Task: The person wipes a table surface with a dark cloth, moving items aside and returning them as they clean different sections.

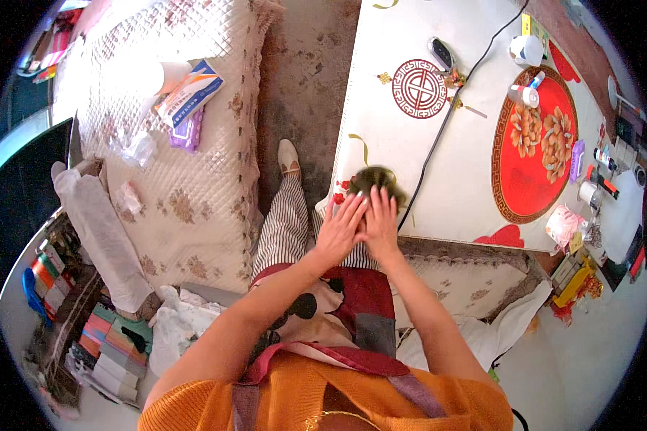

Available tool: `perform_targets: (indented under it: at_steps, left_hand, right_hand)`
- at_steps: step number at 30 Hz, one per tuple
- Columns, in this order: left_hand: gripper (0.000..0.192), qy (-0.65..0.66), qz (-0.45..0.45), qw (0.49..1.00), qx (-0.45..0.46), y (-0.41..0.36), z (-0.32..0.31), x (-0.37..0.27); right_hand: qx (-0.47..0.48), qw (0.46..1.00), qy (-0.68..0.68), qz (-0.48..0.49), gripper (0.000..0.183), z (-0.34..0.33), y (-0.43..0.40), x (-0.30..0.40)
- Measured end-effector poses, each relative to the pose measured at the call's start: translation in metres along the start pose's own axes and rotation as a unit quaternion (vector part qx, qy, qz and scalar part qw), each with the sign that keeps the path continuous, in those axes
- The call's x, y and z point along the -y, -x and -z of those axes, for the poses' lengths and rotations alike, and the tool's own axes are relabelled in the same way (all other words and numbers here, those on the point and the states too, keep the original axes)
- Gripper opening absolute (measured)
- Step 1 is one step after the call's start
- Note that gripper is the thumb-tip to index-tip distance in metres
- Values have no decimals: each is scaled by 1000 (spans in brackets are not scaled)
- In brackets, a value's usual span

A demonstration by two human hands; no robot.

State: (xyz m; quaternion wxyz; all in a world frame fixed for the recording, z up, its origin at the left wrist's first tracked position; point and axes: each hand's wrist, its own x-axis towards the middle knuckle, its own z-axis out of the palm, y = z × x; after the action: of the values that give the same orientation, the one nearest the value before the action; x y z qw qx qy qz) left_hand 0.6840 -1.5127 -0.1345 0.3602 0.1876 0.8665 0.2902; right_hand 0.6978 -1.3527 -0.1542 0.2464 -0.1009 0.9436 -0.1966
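A dark green, roundish soft-looking thing (376,184) lies at the near left corner of the table, partly hidden under my fingers. My left hand (342,229) is palm down at its near left side, fingers stretched out. Beside it, my right hand (380,218) reaches over the green thing's near part, with fingers long and slightly apart. The two hands touch at the thumbs. Neither hand's fingers visibly curl around the thing. Beneath them is the white patterned tablecloth (442,178).
A black cable (436,134) crosses the table right of my hands. Farther off lie a dark handheld device (441,52), a white-lidded container (527,96) and a white roll (527,49). On the quilted bed (194,178) at left are a packet (191,94) and purple wipes (186,132).
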Motion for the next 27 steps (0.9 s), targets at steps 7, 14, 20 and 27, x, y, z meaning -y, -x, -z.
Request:
perform_targets:
  at_steps: [7, 14, 20, 27]
  left_hand:
    - [72, -166, -75, 925, -334, -264, 157, 68]
    - [73, -38, -131, 959, -248, -153, 88, 76]
    - [92, -39, -8, 996, 80, 34, 24, 11]
    - [58, 99, 19, 941, -322, -49, 135, 83]
  right_hand:
    - [-325, 936, 56, 119, 49, 102, -296, -64]
    - [-218, 974, -50, 43, 53, 58, -186, -10]
    - [-12, 999, -26, 36, 60, 0, 3, 29]
    - [-303, 950, 68, -19, 52, 102, -235, 25]
